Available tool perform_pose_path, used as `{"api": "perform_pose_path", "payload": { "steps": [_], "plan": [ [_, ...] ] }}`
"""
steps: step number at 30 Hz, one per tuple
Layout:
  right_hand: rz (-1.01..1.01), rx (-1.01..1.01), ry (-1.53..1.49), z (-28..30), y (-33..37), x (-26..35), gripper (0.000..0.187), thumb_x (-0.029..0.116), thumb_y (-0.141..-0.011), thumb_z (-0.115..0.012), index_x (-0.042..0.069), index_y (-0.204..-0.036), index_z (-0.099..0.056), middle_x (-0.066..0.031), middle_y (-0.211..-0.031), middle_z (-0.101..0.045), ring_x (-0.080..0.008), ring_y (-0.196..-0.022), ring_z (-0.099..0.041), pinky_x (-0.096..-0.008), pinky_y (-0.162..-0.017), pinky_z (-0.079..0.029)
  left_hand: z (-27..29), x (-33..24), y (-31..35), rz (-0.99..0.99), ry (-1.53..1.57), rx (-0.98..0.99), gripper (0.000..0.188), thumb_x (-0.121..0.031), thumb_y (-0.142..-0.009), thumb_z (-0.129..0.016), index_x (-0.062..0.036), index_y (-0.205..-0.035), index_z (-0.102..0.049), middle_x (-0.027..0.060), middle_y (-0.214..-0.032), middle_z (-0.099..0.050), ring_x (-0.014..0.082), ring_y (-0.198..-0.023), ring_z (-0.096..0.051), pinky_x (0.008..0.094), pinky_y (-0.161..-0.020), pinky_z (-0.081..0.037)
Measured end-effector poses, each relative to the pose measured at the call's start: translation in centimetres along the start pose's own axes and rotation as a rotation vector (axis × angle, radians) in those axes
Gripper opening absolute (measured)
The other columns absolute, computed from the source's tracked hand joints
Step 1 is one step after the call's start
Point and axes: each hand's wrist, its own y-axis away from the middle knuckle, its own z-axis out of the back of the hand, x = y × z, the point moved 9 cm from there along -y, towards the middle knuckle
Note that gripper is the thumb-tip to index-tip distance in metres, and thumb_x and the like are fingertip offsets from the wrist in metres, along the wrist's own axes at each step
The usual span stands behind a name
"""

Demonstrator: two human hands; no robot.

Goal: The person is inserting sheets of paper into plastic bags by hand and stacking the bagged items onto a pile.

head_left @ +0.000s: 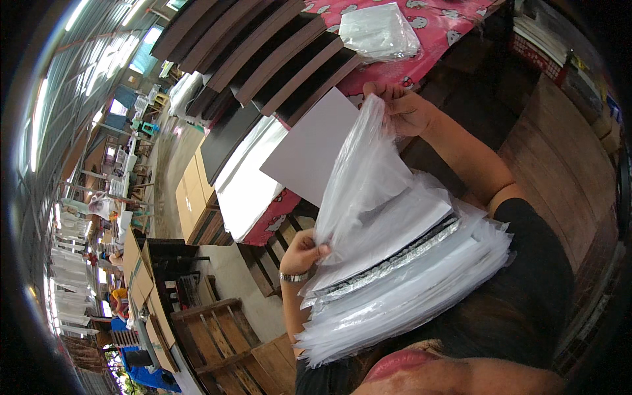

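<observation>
My left hand [304, 252], with a metal watch at its wrist, pinches the lower edge of a clear plastic bag [359, 168]. The bag's upper corner is gripped by my right hand [403, 110], so the film hangs stretched and creased between the two. Just beyond it lies a white rectangular board [313, 148], partly covered by the film; I cannot tell whether any of it is inside. Against my body rests a thick pile of plastic bags [401, 289], some with white sheets in them and one with a dark edge.
Stacks of dark brown and black boards [263, 52] stand beyond my hands. A pink patterned cloth [441, 33] carries a plastic-wrapped white pack [378, 31]. Cardboard boxes [195, 197], a white stack [247, 184] and a wooden pallet [220, 339] are on the left; a red crate [536, 49] is far right.
</observation>
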Motion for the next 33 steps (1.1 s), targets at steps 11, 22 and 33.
{"api": "perform_pose_path", "payload": {
  "steps": [11, 22, 33],
  "plan": [
    [0.238, -0.240, 1.375, 3.9, -5.4, 2.0, 0.051, 0.004, -0.076, -0.058, 0.009, -0.125, -0.046, -0.0078, -0.091, -0.049, -0.0212, -0.077, -0.055, -0.0307, -0.064, -0.047, 12.2, -6.7, -6.5, -0.368, 0.019, -0.925, 0.031, 0.000, -0.078, -0.049, 0.0008, -0.109, -0.048, -0.0006, -0.064, -0.047, 0.0063, -0.055, -0.040, 0.0233, -0.049, -0.034],
    [-0.074, -0.349, 1.197, 0.1, 2.1, 1.4, 0.039, -0.001, -0.074, -0.058, 0.005, -0.113, -0.056, -0.0072, -0.079, -0.057, -0.0167, -0.073, -0.060, -0.0285, -0.065, -0.050, 4.7, -8.2, 2.5, -0.441, -0.359, -0.981, 0.036, 0.004, -0.078, -0.048, 0.0047, -0.113, -0.059, 0.0031, -0.067, -0.059, 0.0071, -0.053, -0.049, 0.0214, -0.049, -0.039],
    [-0.286, -0.391, 0.904, 0.5, 3.7, -0.6, 0.036, 0.002, -0.075, -0.063, 0.003, -0.110, -0.056, -0.0080, -0.094, -0.059, -0.0159, -0.092, -0.056, -0.0305, -0.081, -0.046, 2.8, -9.3, 4.7, -0.191, -0.802, -0.929, 0.028, -0.002, -0.082, -0.052, 0.0005, -0.108, -0.063, -0.0033, -0.059, -0.046, 0.0035, -0.051, -0.035, 0.0235, -0.044, -0.030]
  ]
}}
